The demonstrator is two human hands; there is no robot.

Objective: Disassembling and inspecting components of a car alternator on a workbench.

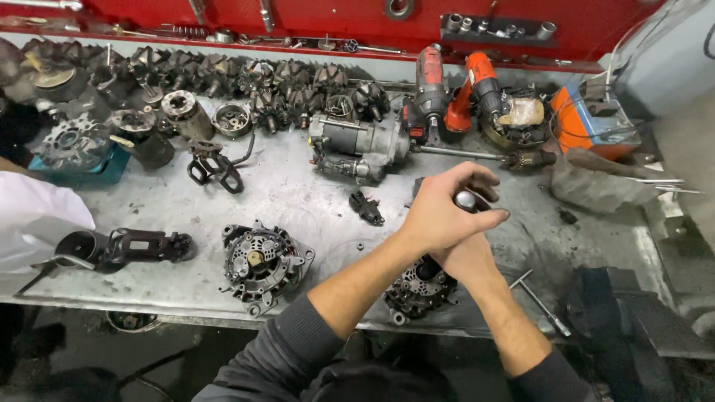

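— Grimy metal tabletop (313, 216), red tool wall behind it. What are the hands doing?

— Both are closed around one upright tool (467, 201). The left hand (445, 212) wraps the top, where a rounded metal end shows between the fingers. The right hand (469, 260) grips just below, touching the left.

— Where does the tool stand?

— On an alternator (418, 292) at the near edge of the tabletop, directly under the hands. How the tool's lower end meets it is hidden.

— And around it?

— A T-handle wrench (540, 299) lies just right of the forearm. A second alternator (262, 262) sits to the left, well apart. A small black part (367, 207) lies beyond the hands. A starter motor (357, 147) is farther back, with two red cordless drills (456, 93) beside it.

— Anything further out?

— A row of dark rotors (283, 82) runs along the back. A black motor part (123, 247) lies far left, near a white sleeve (33, 219) belonging to someone else.
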